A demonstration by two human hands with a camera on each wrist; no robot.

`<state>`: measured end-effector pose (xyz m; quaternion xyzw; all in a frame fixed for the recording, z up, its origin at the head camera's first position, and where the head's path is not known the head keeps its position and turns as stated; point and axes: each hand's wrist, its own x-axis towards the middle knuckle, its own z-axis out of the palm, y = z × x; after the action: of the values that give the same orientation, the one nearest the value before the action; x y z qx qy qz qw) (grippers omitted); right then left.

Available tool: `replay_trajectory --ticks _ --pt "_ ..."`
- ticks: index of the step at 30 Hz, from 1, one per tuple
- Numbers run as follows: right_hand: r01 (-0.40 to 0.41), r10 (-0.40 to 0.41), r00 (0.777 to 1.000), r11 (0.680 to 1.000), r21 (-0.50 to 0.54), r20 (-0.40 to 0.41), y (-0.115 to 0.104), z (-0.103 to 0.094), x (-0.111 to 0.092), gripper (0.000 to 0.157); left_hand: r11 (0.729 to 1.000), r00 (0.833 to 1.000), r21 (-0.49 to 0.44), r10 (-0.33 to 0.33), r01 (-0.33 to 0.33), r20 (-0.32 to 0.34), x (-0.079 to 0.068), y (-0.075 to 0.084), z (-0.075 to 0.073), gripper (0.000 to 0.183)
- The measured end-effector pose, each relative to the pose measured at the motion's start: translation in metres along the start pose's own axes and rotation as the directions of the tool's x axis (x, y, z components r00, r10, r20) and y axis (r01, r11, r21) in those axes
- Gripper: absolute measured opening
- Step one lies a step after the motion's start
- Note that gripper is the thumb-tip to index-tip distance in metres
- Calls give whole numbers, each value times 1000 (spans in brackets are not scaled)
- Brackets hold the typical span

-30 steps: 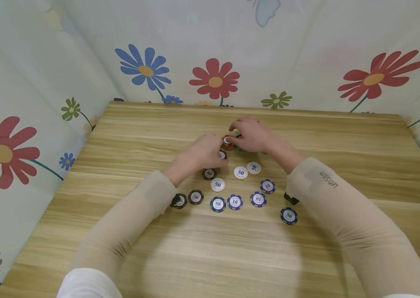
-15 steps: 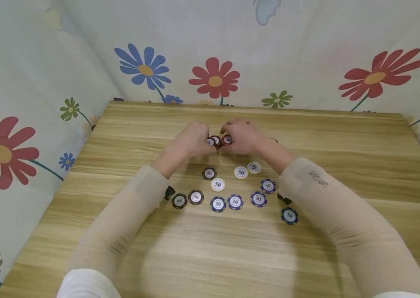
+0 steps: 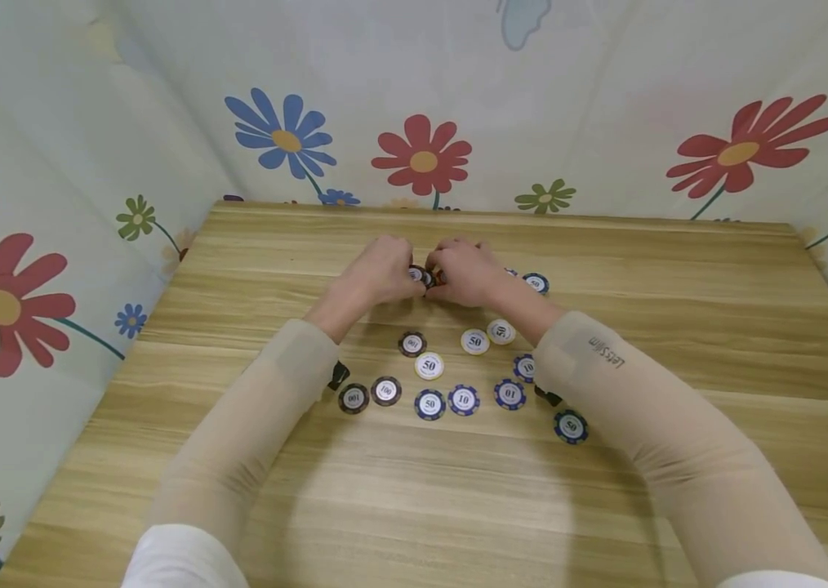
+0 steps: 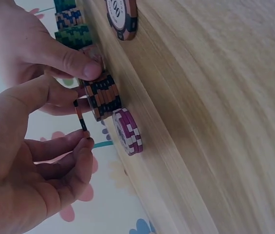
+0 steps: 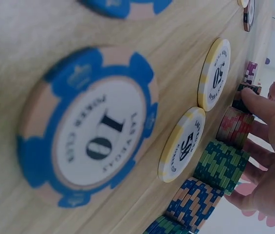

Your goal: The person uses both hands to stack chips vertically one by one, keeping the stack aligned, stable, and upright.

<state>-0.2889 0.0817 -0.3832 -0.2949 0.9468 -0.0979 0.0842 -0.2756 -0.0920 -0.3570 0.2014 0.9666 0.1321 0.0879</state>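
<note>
Pinching a single chip [image 4: 81,117] in left hand [image 3: 382,271]; clamping adjacent black-and-orange stack [image 4: 106,100] in right hand [image 3: 464,274], beside red stack [image 5: 234,126].

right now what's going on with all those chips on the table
A person's left hand pinches a dark chip by its edges beside a dark stack that the right hand grips. A red stack, green stack and blue stack follow one way, a purple stack the other. Loose chips lie flat on the table.

Passing room runs along the surface's [image 3: 678,310] left and right edges; chip stacks [image 5: 221,165] bar the way near the far edge, loose chips [image 3: 463,400] the middle.
</note>
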Motion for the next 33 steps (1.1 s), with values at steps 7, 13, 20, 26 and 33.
replay_trajectory --ticks 7,13,20,26,33 --pt "5 -5 1000 1000 13 -7 1 0 -1 44 1000 1000 5 -3 3 7 5 -2 4 28" --pt "4 -4 1000 999 32 -16 1 1 -1 44 1000 1000 -2 -10 10 7 9 -3 7 26" --pt "7 -6 1000 999 48 -24 2 2 -1 44 1000 1000 -14 -4 4 7 10 -2 9 25" --pt "9 -7 1000 998 65 -28 3 1 -2 42 999 1000 -33 -7 8 4 9 -1 10 24" --pt "6 -4 1000 998 70 -26 4 1 -2 42 999 1000 -25 -20 20 2 8 1 11 21"
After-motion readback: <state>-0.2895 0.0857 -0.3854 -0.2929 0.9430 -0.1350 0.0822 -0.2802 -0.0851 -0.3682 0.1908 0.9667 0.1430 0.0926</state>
